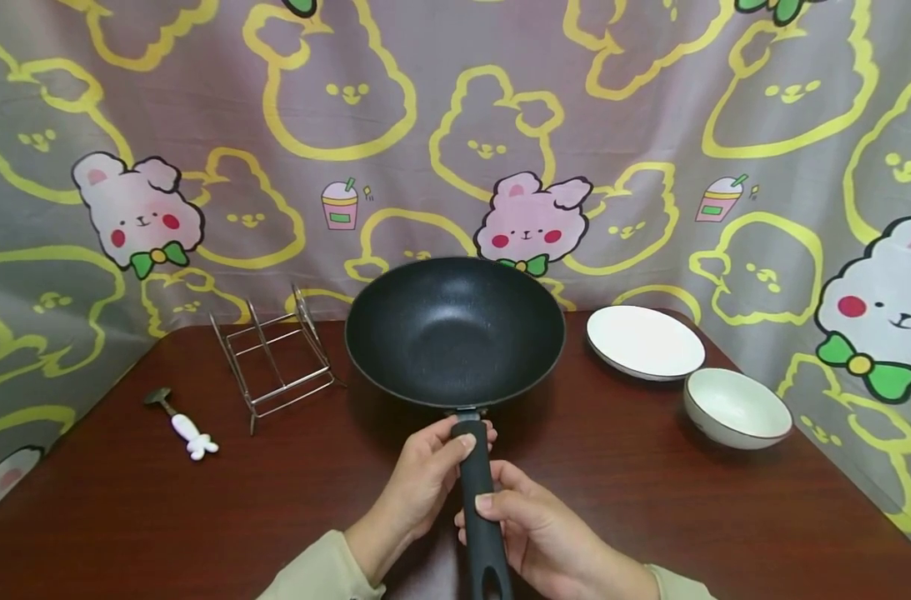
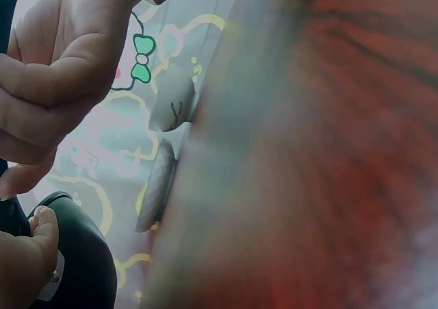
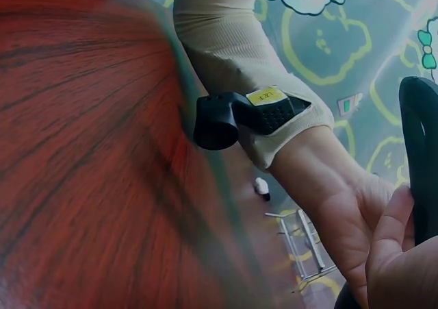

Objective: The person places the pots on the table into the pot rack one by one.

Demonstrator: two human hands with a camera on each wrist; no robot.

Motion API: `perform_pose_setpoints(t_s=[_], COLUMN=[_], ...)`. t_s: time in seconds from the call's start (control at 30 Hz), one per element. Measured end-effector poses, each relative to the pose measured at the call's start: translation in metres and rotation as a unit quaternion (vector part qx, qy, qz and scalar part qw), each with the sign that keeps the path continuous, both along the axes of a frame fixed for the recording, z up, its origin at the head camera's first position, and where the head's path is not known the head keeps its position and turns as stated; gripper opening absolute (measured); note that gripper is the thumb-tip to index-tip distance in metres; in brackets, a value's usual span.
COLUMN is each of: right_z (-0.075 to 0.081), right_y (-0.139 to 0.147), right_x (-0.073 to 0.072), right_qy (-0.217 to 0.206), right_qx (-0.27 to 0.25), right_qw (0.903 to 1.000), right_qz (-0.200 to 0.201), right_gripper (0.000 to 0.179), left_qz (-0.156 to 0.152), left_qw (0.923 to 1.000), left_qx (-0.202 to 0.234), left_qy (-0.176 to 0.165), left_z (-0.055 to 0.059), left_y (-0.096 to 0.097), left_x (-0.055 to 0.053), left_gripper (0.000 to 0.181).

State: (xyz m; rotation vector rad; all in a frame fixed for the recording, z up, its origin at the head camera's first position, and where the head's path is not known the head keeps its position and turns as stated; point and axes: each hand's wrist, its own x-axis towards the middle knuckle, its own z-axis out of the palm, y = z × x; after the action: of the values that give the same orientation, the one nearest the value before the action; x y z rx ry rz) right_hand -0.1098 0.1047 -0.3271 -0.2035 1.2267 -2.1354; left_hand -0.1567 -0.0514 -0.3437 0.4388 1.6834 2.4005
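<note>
A black wok (image 1: 455,333) with a long black handle (image 1: 479,483) is held over the table, its open bowl facing up and toward me. My left hand (image 1: 423,471) grips the handle close to the bowl, thumb lying on top. Farther back along the same handle, my right hand (image 1: 538,521) grips it from the right side, thumb also on top. In the left wrist view part of the dark wok (image 2: 82,254) shows beside my left hand (image 2: 27,264). The right wrist view shows the handle (image 3: 422,144) rising past my right hand (image 3: 407,271).
At the left stand a wire rack (image 1: 278,385) and a small utensil (image 1: 185,429) with a metal head and white handle. A white plate (image 1: 645,342) and a white bowl (image 1: 736,408) are at the right of the brown table (image 1: 162,525). A patterned curtain (image 1: 440,125) hangs behind.
</note>
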Motion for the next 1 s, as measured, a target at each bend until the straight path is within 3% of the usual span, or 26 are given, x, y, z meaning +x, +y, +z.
perform_pose_setpoints(t_s=[0.3,0.6,0.8,1.0], right_z=[0.008,0.008,0.002,-0.006], right_y=[0.001,0.000,-0.002,-0.002], right_x=[0.004,0.001,-0.005,-0.010], right_qy=[0.006,0.026,0.043,0.080], right_qx=[-0.012,-0.017,-0.066,-0.134], right_qw=[0.9999,0.9995,0.9964,0.9842], right_qz=[-0.004,0.003,0.030,0.083], right_gripper=[0.029,0.030,0.027,0.024], left_qz=[-0.001,-0.012,-0.028,-0.033], left_qw=[0.9997,0.9983,0.9945,0.9902], left_qx=[0.004,0.029,0.057,0.073], left_qy=[0.022,0.049,0.084,0.114], left_z=[0.010,0.011,0.012,0.014], left_y=[0.001,0.000,-0.004,-0.005], left_x=[0.002,0.000,-0.003,-0.006], left_gripper=[0.041,0.043,0.044,0.042])
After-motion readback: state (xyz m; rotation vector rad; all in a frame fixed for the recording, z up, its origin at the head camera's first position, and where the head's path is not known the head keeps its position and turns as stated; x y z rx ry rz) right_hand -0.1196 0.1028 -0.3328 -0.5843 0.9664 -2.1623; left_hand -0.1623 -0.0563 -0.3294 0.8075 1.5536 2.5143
